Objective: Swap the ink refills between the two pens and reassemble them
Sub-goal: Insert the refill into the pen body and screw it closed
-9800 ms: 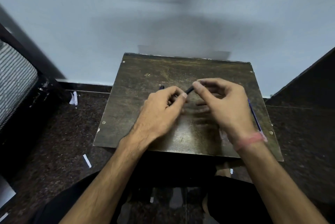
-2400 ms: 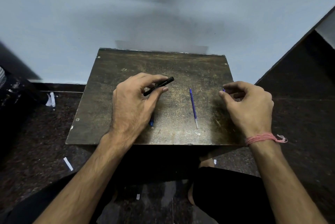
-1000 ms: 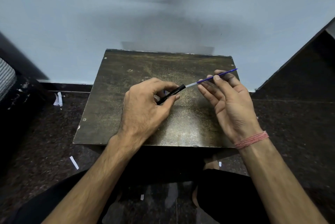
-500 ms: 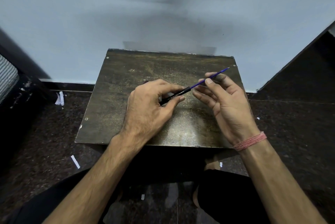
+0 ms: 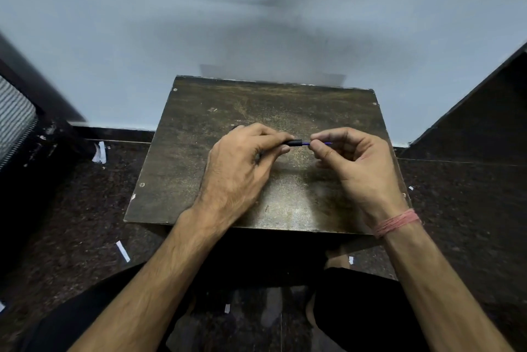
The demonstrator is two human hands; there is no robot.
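Note:
My left hand grips a black pen barrel above the middle of the small dark wooden table; only the barrel's open end shows past my fingers. My right hand pinches a thin blue ink refill between thumb and forefinger. Most of the refill sits inside the barrel, and a short blue stretch shows between the two hands. The other pen and its parts are hidden, perhaps under my hands.
The table stands against a pale blue wall. Dark speckled floor surrounds it, with small white paper scraps on the left. A dark slanted panel rises at the right, and a dark chair with striped fabric at the left.
The blue refill has slid far into the black barrel; half a second ago most of it stuck out to the upper right. My right hand has closed in towards the left.

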